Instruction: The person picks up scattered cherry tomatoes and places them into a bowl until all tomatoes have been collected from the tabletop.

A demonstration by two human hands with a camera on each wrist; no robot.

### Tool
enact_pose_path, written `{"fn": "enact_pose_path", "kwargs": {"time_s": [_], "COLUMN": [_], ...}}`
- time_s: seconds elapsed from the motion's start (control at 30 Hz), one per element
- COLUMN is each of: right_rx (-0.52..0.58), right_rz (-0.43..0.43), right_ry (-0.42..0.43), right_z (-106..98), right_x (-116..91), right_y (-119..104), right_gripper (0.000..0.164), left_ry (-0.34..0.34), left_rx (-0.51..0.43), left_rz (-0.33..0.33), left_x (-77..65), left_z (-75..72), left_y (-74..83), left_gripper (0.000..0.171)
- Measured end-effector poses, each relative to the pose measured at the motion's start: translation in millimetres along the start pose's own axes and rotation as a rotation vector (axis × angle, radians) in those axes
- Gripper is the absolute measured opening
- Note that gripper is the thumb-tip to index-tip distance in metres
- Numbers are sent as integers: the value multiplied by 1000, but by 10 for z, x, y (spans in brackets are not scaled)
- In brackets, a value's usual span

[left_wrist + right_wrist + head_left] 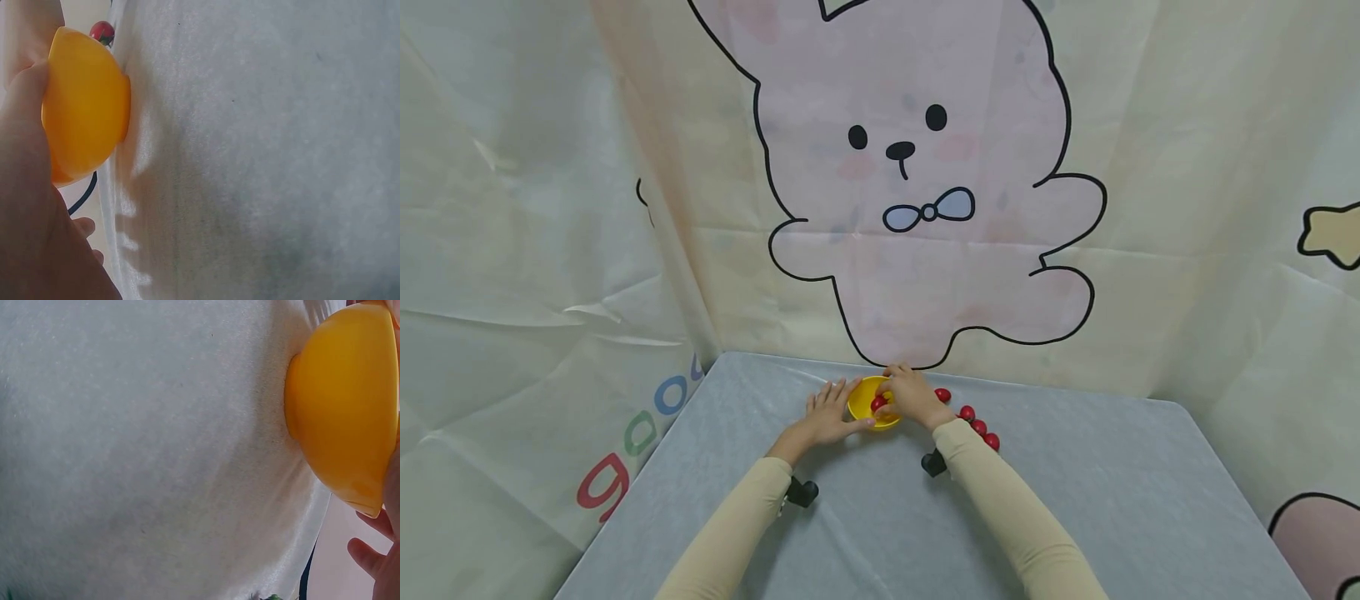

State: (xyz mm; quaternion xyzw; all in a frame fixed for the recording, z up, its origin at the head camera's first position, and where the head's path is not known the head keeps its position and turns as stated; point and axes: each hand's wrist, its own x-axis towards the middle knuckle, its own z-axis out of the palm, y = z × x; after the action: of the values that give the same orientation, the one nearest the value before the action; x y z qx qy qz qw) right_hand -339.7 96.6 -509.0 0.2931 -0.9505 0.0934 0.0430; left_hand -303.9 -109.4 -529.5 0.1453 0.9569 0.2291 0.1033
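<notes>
The left hand (831,415) lies with fingers straight and spread against its side of the yellow bowl (347,400), thumb along the near rim. The right hand (913,397) bends over the opposite rim, fingers reaching into or across the opening; whether it pinches anything, I cannot tell. The bowl stands upright between the two hands: smooth, glossy, plain yellow-orange, rounded in the wall, with a narrow foot ring on the cloth. Inside, beside the right thumb, shows a small shiny red tomato (878,403). Just past the right hand's outer side lies a single tomato (943,395); nearer the right forearm, three tomatoes (979,427) sit in a slanting row. The left wrist view shows a green top on a red one. Beneath both hands spreads a pale grey tablecloth (865,533); beyond them hangs a backdrop (1187,250) with a cartoon animal.
</notes>
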Motion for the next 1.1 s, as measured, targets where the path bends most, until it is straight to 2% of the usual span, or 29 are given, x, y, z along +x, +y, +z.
{"fn": "enact_pose_path", "kwargs": {"time_s": [0.3, 0.6, 0.93, 1.1], "right_rx": [8, 29, 103, 115], "right_rz": [-4, 0, -31, -40], "right_ry": [-9, -24, 40, 46], "right_z": [-24, -55, -332, -354], "right_x": [-6, -5, 7, -26], "right_y": [-16, -4, -20, 23], "right_gripper": [33, 33, 38, 39], "left_ry": [8, 7, 1, -6], "left_rx": [-8, 0, -8, 4], "left_rz": [5, 10, 11, 2], "left_x": [-17, -6, -27, -13], "left_z": [-13, -4, -23, -11], "left_y": [19, -7, 2, -10], "left_gripper": [89, 95, 96, 97]}}
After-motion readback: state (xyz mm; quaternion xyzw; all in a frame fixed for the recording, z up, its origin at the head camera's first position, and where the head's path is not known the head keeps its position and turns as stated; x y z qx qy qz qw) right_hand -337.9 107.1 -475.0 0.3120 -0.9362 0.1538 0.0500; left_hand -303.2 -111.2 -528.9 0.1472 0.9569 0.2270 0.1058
